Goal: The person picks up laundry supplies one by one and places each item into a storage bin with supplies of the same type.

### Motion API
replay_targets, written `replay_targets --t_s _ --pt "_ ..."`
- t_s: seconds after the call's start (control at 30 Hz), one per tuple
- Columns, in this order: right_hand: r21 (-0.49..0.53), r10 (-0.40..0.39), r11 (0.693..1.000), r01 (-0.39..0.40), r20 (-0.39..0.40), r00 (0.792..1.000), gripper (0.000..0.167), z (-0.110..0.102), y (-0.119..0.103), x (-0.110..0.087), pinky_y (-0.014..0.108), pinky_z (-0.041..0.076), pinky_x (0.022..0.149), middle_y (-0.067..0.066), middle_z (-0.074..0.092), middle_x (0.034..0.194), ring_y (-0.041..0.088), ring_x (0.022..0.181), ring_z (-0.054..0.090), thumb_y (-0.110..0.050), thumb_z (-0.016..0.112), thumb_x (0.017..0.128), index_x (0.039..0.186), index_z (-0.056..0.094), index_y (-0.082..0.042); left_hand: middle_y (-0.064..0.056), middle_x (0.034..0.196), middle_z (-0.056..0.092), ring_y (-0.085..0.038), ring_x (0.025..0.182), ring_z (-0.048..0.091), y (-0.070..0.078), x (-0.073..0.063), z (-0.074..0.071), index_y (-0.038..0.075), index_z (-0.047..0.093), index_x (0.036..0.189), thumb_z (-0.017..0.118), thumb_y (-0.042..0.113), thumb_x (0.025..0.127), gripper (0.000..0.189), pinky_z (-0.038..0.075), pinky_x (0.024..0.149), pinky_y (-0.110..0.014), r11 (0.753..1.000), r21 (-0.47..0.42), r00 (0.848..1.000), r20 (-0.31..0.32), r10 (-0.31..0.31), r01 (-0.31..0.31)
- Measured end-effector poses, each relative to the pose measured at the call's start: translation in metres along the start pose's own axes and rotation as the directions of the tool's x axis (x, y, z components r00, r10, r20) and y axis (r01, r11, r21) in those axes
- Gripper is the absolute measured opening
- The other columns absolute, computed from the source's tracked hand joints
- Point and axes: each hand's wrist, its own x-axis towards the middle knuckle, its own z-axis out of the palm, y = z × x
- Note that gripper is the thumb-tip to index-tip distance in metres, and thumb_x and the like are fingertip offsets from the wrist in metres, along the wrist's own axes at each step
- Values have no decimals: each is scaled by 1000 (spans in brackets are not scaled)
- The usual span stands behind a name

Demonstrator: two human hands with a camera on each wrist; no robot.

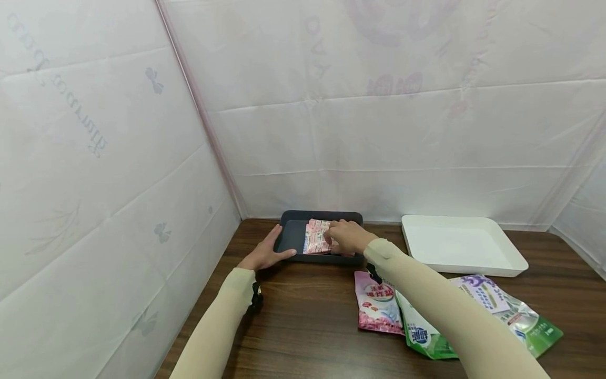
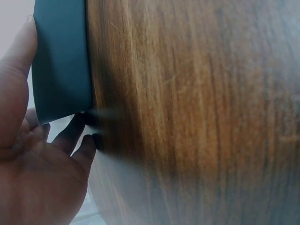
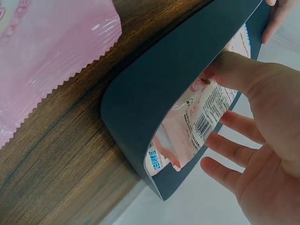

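- While the left hand (image 1: 264, 255) touches the left end of the dark tray (image 1: 292, 237), the pink packets (image 1: 316, 238) lie inside it, right of a bare stretch of tray floor, so the right hand (image 1: 349, 237) is clearly the nearer one.
- From that right hand, they sit right underneath and stick out to the left (can't count them, the hand's in the way).
- Long axis: the visible left part looks longer near to far, crossways to the tray's left-right length.
- Grip check: left fingers are spread, thumb at the near left corner. Right thumb dips in among the packets, its other visible fingers apart toward the far side; can't tell whether it's actually pinching one.
- Pink bag (image 1: 379, 305) is just near of the tray's right end.
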Motion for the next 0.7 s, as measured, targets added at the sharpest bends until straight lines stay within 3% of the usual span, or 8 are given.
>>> replay_targets --t_s 0.33,0.53,0.7 --pt "-10 -41 999 40 -28 999 18 1 2 -3 46 53 92 9 67 120 26 98 61 -31 75 96 108 75 -18 -11 173 2 -37 157 9 -1 2 -1 12 10 167 71 50 96 101 17 122 -60 1000 -16 1000 8 8 -8" --pt "-17 -26 1000 26 -9 1000 24 4 3 -1 49 49 102 9 65 129 27 107 61 -38 70 99 116 73 -21 -11 173 2 -38 157 10 -1 1 -2 11 10 167 70 50 96 101 18 122 -60 1000 -17 1000 5 14 -14" --pt "-24 -27 999 26 -15 1000 24 8 7 -1 49 47 103 8 65 128 27 106 61 -39 69 99 117 71 -22 -11 173 2 -38 157 10 -2 2 -2 12 10 167 70 53 95 102 18 122 -60 1000 -9 1000 4 12 -12"
